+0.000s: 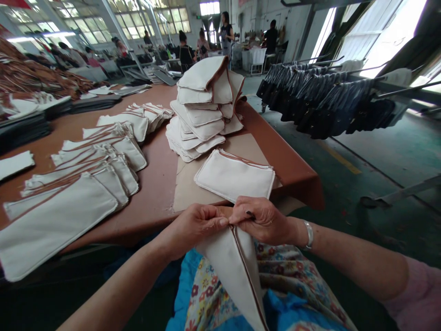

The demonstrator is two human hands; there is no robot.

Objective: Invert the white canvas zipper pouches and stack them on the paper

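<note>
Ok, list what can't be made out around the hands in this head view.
Head view:
- Top corner of the cream pouch: covered by the left hand and right hand.
- Its lower end: cut off by the bottom edge.
- Far workers: too small to tell what they handle.
- Hanging dark items: stretched and blurred, kind unclear.

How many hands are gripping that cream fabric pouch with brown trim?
2. The left hand pinches the top corner of the cream fabric pouch from the left; the right hand, silver bracelet at its wrist, pinches from the right. No others show.
</note>
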